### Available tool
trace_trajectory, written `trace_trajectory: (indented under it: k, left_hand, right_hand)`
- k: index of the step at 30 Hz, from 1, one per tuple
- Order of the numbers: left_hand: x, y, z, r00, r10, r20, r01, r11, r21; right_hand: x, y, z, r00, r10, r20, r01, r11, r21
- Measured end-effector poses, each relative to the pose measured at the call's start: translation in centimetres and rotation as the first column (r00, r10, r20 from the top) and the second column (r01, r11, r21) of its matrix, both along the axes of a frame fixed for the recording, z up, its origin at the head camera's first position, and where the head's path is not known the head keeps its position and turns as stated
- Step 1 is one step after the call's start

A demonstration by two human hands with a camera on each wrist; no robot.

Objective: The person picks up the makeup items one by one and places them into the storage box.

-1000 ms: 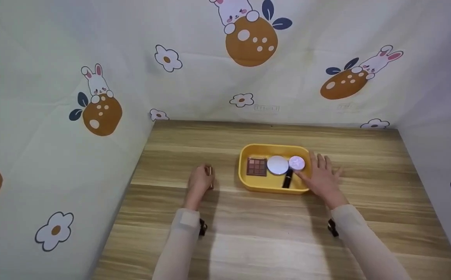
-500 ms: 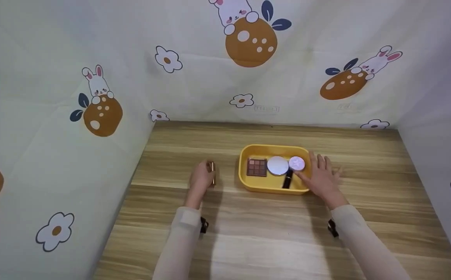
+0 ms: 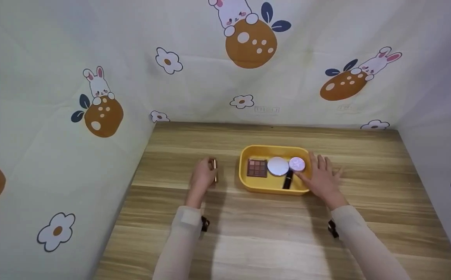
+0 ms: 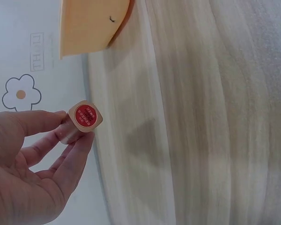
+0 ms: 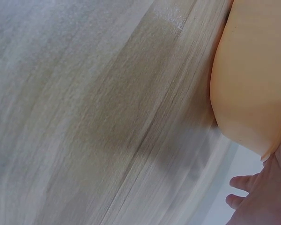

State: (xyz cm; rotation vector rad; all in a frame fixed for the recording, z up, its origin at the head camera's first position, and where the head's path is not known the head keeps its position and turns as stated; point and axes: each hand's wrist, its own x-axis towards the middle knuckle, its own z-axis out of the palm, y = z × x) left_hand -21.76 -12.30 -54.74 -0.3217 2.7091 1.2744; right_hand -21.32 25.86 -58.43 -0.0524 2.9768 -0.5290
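Note:
In my left hand [image 3: 202, 175] I hold a rose-gold lipstick [image 3: 215, 171] above the table, left of a yellow tray [image 3: 274, 191]. The left wrist view shows the lipstick's squared end with a round red label [image 4: 85, 116], pinched between thumb and fingers. My right hand [image 3: 323, 181] rests on the tray's right end, fingers spread and fairly straight, thumb reaching over the rim. Inside the tray lie an eyeshadow palette [image 3: 257, 168], a round white compact [image 3: 278, 166], a small round pink-lilac case [image 3: 297, 163] and a black tube [image 3: 287, 180].
The wood-grain table [image 3: 260, 229] carries the tray toward its back. Fabric walls [image 3: 194, 89] printed with rabbits and flowers stand along the back and both sides. A small black device [image 3: 205, 224] sits at each wrist.
My left hand has moved slightly away from me and to the right, carrying the lipstick a little nearer the tray. My right hand and the tray keep their places.

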Motion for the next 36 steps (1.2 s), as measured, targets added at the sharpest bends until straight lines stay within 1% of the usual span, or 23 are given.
trace_trajectory:
  k: [5, 10, 15, 19, 22, 25, 28, 33, 36]
  left_hand:
    - [-0.2, 0.2, 0.5, 1.0, -0.017, -0.022, 0.016, 0.998, -0.058]
    - [-0.2, 0.5, 0.9, 0.999, -0.02, -0.046, 0.019, 0.999, -0.035]
    - [-0.4, 1.0, 1.6, 0.998, -0.027, -0.054, 0.027, 1.0, -0.011]
    - [-0.7, 1.6, 2.3, 0.996, -0.048, -0.081, 0.048, 0.999, -0.003]
    - [-1.0, 2.2, 2.8, 0.992, -0.066, -0.108, 0.068, 0.998, 0.015]
    - [-1.3, 2.7, 3.2, 0.99, -0.078, -0.121, 0.083, 0.996, 0.035]
    - [-1.5, 3.3, 3.6, 0.99, -0.09, -0.111, 0.096, 0.994, 0.048]
    - [-1.7, 4.3, 4.1, 0.989, -0.107, -0.098, 0.107, 0.994, -0.01]
    - [-1.8, 4.9, 4.3, 0.989, -0.115, -0.096, 0.114, 0.993, -0.021]
  right_hand:
    - [0.0, 0.0, -0.1, 1.0, 0.002, -0.006, -0.002, 1.0, 0.003]
    - [-0.1, 0.0, -0.2, 1.0, 0.005, 0.0, -0.005, 1.0, 0.011]
    - [-0.2, 0.0, -0.2, 1.0, 0.007, -0.018, -0.007, 1.0, 0.018]
    - [-0.1, 0.0, -0.2, 1.0, 0.012, -0.028, -0.011, 1.0, 0.025]
    - [-0.1, 0.0, -0.3, 0.999, 0.013, -0.032, -0.012, 1.0, 0.027]
    - [-0.1, 0.0, -0.4, 0.999, 0.011, -0.033, -0.011, 1.0, 0.023]
    - [-0.1, 0.0, -0.4, 0.999, 0.01, -0.04, -0.01, 1.0, 0.021]
    - [0.0, 0.0, -0.4, 0.998, 0.016, -0.062, -0.014, 0.999, 0.035]
    - [0.0, 0.0, -0.4, 0.998, 0.016, -0.064, -0.013, 0.999, 0.041]
